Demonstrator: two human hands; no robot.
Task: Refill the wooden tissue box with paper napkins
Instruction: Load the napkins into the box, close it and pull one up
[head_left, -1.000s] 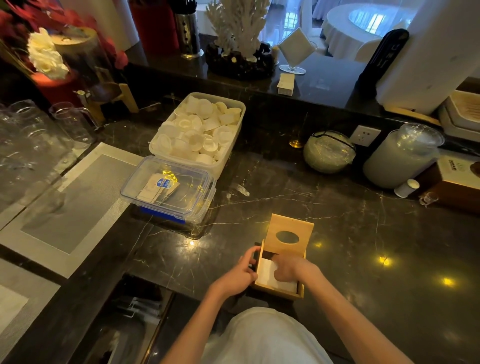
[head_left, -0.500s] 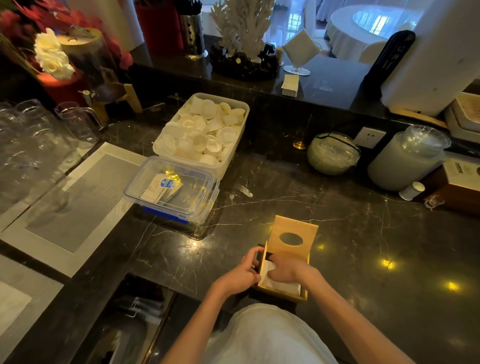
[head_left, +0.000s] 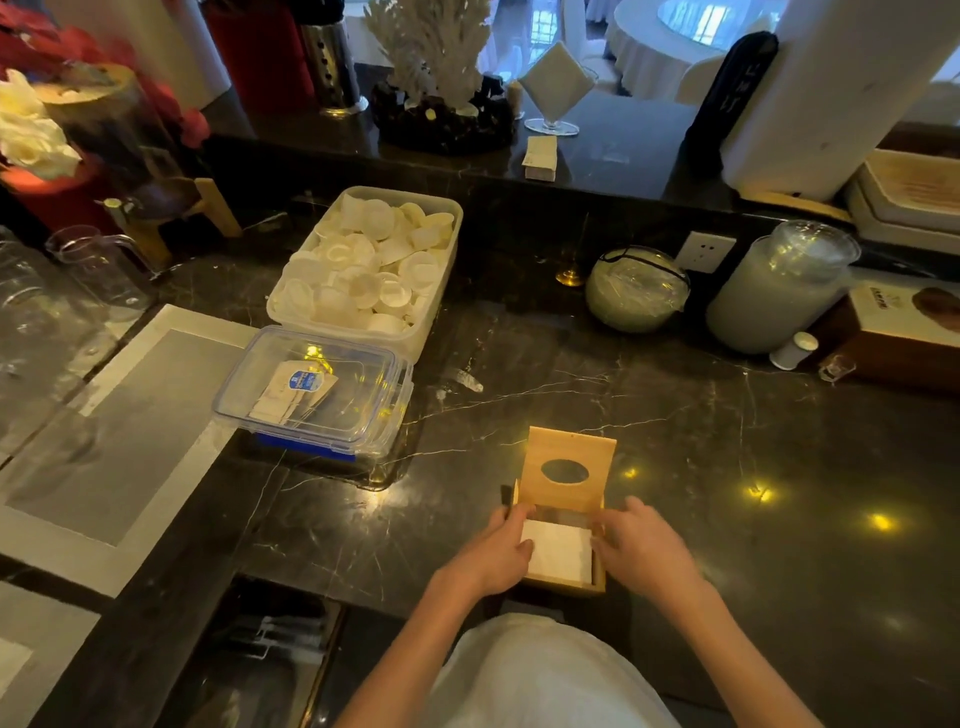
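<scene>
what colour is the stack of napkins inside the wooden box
White. The napkins lie in the light tan wooden box; the head view shows them clearly.

Tan wooden box (head_left: 569, 456), white napkins (head_left: 558, 552), black white-veined counter (head_left: 675, 441).

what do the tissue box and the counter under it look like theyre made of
Tissue box: light wood, maybe bamboo, matte; pale tan panels, faint grain. Counter: dark polished stone, probably marble; thin white veins and mirror-like reflections of lights.
</scene>
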